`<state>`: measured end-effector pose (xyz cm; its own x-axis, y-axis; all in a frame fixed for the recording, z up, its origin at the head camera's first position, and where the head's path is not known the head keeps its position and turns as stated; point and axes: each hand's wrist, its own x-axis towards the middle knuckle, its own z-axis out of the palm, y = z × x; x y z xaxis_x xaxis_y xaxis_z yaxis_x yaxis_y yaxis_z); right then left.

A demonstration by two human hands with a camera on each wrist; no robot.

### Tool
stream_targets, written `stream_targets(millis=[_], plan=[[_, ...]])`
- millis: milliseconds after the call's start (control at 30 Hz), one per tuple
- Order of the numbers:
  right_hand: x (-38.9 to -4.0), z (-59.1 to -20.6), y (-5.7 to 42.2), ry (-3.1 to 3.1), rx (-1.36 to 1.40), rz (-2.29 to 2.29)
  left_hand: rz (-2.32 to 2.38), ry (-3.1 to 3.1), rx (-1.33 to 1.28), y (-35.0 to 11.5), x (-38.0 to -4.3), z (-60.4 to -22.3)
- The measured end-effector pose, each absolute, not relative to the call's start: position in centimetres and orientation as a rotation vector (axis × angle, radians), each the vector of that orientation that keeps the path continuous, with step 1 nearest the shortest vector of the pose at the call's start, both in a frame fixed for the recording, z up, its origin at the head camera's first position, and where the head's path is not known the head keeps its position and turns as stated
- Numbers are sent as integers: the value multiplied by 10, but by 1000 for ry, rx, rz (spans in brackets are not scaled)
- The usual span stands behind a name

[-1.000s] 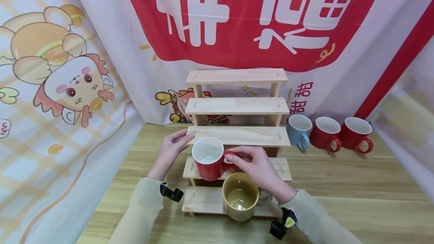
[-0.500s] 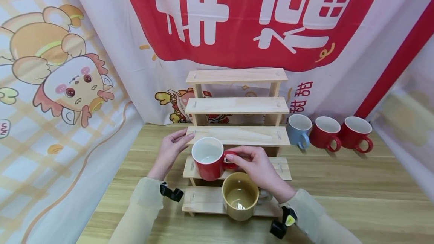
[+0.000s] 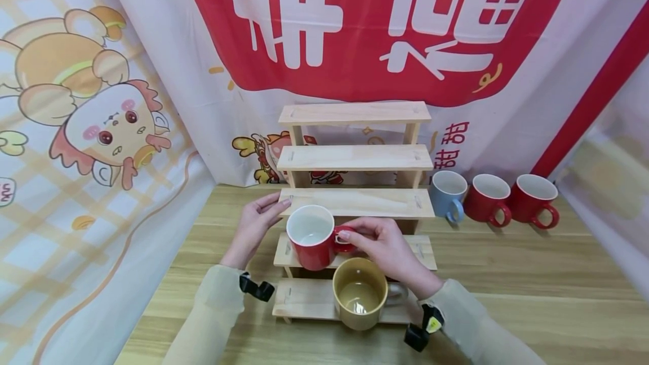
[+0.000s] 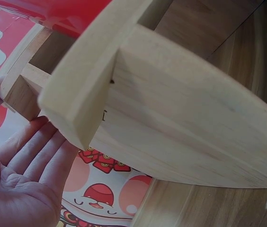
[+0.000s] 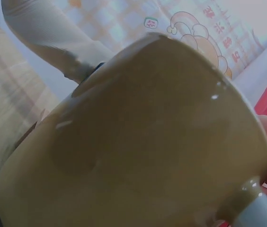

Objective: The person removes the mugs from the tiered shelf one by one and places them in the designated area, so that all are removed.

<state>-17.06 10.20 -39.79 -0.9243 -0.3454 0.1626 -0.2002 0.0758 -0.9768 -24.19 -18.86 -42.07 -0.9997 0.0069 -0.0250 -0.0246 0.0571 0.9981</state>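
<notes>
A red mug (image 3: 311, 241) with a white inside stands upright on the second step from the bottom of a wooden stepped rack (image 3: 355, 157). My right hand (image 3: 387, 249) pinches its handle, thumb in front. My left hand (image 3: 257, 224) holds the left end of the third step, thumb on the board; the left wrist view shows its palm (image 4: 24, 189) and fingers against the wood. On the lowest step, below my right hand, a tan mug (image 3: 360, 297) stands with its handle to the right. Its glossy side (image 5: 138, 137) fills most of the right wrist view.
A light blue mug (image 3: 448, 196) and two red mugs, a nearer one (image 3: 485, 199) and one farther right (image 3: 531, 201), stand in a row on the wood-grain table (image 3: 507, 275), right of the rack. A printed cloth (image 3: 512, 134) hangs close behind.
</notes>
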Motion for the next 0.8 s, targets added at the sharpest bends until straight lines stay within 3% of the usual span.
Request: stream_targets(millis=[400, 800], plan=[[-168, -395, 107, 2219, -656, -2055, 2141, 2253, -20, -188, -242, -419], [-154, -366, 138, 2337, -684, -2264, 2135, 2265, -5, -190, -242, -420]])
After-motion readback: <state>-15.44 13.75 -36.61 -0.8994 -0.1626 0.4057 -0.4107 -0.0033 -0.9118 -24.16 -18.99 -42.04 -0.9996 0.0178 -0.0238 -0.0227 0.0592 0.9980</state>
